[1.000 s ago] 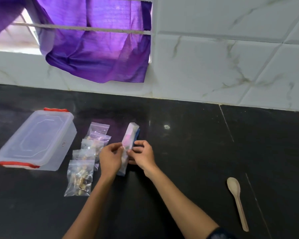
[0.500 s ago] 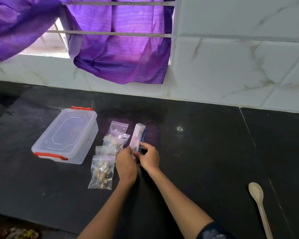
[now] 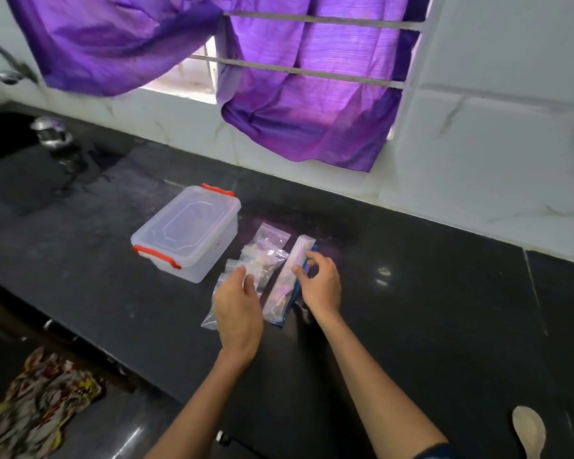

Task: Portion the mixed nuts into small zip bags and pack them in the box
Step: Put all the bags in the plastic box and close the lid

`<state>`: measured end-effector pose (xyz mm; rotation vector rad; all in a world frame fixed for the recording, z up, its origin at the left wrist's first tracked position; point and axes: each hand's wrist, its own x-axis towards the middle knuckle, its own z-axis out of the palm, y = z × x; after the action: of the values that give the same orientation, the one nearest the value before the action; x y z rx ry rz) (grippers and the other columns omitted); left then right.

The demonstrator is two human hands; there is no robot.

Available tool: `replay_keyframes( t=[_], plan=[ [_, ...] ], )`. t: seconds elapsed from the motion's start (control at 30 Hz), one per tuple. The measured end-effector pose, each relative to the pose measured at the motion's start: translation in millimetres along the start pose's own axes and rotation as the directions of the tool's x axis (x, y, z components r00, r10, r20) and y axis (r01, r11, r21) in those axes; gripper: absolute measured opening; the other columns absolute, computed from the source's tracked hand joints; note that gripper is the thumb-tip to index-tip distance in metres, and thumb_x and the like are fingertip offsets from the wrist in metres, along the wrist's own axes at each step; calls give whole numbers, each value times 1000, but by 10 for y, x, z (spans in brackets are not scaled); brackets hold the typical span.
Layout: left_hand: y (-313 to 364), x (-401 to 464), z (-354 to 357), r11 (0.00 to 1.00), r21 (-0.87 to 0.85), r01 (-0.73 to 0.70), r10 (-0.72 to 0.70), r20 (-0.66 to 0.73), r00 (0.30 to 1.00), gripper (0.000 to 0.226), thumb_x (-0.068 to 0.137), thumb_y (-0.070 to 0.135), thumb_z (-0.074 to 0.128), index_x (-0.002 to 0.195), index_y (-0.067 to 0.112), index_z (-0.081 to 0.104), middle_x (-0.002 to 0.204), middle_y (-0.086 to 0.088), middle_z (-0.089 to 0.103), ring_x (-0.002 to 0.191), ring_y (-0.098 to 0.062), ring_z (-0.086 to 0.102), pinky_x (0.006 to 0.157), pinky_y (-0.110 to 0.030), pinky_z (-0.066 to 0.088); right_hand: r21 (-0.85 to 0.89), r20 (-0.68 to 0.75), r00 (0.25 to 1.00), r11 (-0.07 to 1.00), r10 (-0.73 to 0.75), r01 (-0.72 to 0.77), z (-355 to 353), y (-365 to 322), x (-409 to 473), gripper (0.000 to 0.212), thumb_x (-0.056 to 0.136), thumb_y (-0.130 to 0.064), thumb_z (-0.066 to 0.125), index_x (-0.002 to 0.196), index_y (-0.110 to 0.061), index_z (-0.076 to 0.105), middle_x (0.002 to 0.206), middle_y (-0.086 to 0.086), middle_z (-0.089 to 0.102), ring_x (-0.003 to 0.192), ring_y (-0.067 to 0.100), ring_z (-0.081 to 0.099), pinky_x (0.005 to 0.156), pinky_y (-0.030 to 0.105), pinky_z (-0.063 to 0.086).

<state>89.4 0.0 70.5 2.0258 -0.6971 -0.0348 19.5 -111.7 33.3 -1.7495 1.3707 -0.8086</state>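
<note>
Dark stone surface runs along a white tiled wall; its near edge drops away at lower left, above a patterned cloth on the floor. Clear box, lid on, red latches, sits left of centre. Just right of it, a row of small zip bags lies overlapping, some with nuts visible inside. Right of the row, a long clear bag pack with a blue edge lies on the surface. Left hand hovers over the near end of the row, fingers straight and relaxed, gripping nothing. Right hand is beside the pack, thumb and fingers loosely curled at its blue edge; whether they pinch it cannot be told. Wide bare stretch of surface to the right, with a wooden spoon well apart at lower right. Versus 0.5 s ago: both hands were closed together on the pack; now the left has let go and moved over the bag row. Box, bags and spoon unmoved; view has swung left, showing a tap.
</note>
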Motion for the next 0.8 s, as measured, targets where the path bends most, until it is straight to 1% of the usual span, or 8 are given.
replay_keyframes(
  t=[0.1, 0.27, 0.4, 0.5, 0.57, 0.63, 0.73, 0.8],
  plan=[
    [-62, 98, -169, 988, -115, 105, -113, -58, 992, 30, 94, 14, 58, 121, 2, 63, 121, -11, 66, 111, -28, 63, 93, -33, 46, 77, 37, 996, 994, -79, 76, 53, -207, 113, 34, 85, -22, 69, 118, -18, 62, 109, 2, 58, 101, 17, 56, 79, 22, 41],
    [-131, 391, -424, 973, -135, 188, -211, -184, 960, 41, 93, 17, 60, 131, 4, 55, 126, -14, 62, 112, -30, 61, 91, -48, 53, 193, 83, 979, 966, -188, 169, 264, -703, 367, 34, 86, -15, 67, 120, -12, 60, 108, 9, 60, 92, 19, 59, 83, 28, 51],
    [-275, 743, -593, 959, -159, 236, -269, -234, 934, 53, 91, 26, 63, 137, 9, 46, 136, -11, 52, 121, -28, 54, 96, -43, 49, 184, 145, 955, 955, -260, 232, 530, -1140, 658, 35, 89, -17, 65, 123, -12, 58, 108, 6, 62, 90, 15, 59, 82, 25, 50],
    [-376, 1004, -710, 896, -216, 389, -426, -164, 890, 78, 90, 35, 63, 150, 8, 21, 154, -11, 28, 139, -31, 33, 108, -44, 35, 121, 217, 944, 966, -250, 228, 774, -1360, 897, 39, 91, -19, 62, 128, -11, 54, 120, 7, 61, 110, 20, 57, 91, 27, 44],
    [-458, 1148, -740, 850, -250, 463, -494, -73, 867, 86, 89, 38, 62, 151, 7, 12, 157, -12, 20, 142, -32, 27, 111, -45, 31, 56, 268, 935, 972, -234, 227, 947, -1441, 1039, 43, 92, -21, 60, 132, -10, 52, 130, 9, 58, 119, 21, 54, 97, 29, 41],
    [-562, 1257, -739, 810, -292, 508, -527, 15, 850, 82, 89, 35, 64, 150, 6, 17, 153, -14, 29, 138, -33, 34, 108, -44, 35, -13, 318, 923, 972, -217, 233, 1113, -1480, 1143, 46, 93, -22, 59, 135, -8, 49, 135, 10, 54, 124, 22, 51, 102, 31, 39],
    [-773, 1360, -706, 767, -365, 527, -519, 129, 845, 55, 88, 28, 67, 133, 10, 41, 130, -12, 55, 116, -27, 57, 97, -42, 48, -94, 372, 914, 973, -161, 210, 1317, -1459, 1213, 45, 94, -20, 56, 137, -6, 48, 139, 11, 51, 128, 25, 48, 108, 34, 36],
    [-868, 1375, -699, 753, -398, 524, -499, 174, 849, 49, 86, 26, 69, 127, 14, 47, 121, -7, 60, 108, -23, 61, 95, -45, 52, -116, 354, 925, 975, -136, 188, 1405, -1404, 1237, 42, 95, -18, 55, 134, -6, 50, 138, 10, 52, 127, 25, 49, 108, 35, 36]
  ],
)
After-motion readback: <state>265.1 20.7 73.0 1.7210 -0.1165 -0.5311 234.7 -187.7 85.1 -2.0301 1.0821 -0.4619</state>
